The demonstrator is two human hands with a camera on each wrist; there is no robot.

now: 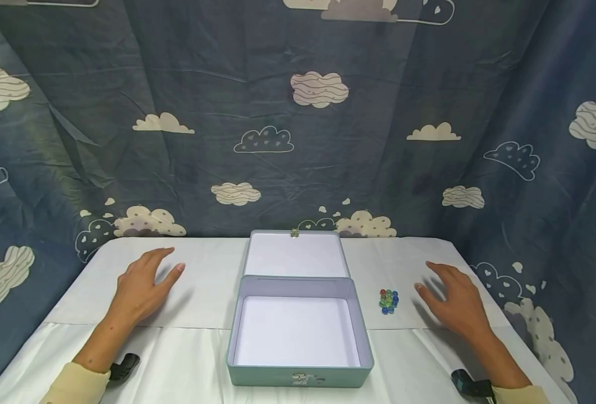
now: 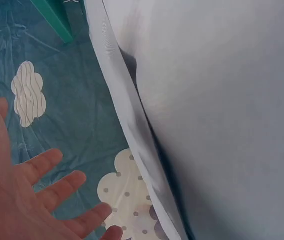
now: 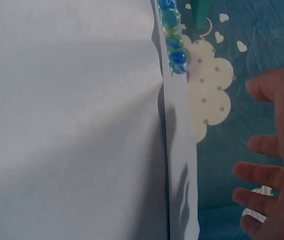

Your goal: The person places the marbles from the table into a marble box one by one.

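Observation:
A green metal box point(image 1: 300, 376) with a pale lilac inside stands at the middle of the table. Its hinged lid point(image 1: 296, 255) is folded back, and nothing lies inside. To the right of the box sits a small cluster of glass marbles point(image 1: 389, 301), blue, green and red; several marbles point(image 3: 174, 42) also show in the right wrist view. My left hand point(image 1: 143, 286) hovers left of the box with fingers spread, holding nothing. On the other side my right hand point(image 1: 454, 300) is nearest the marbles, apart from them, its fingers loosely extended and nothing in them.
A white cloth point(image 1: 192, 306) with a crosswise fold covers the table. Behind and at both sides hangs a dark blue curtain point(image 1: 227, 73) with cloud prints. Black wrist cameras point(image 1: 124, 367) are strapped under both wrists. The lid reaches almost to the table's back edge.

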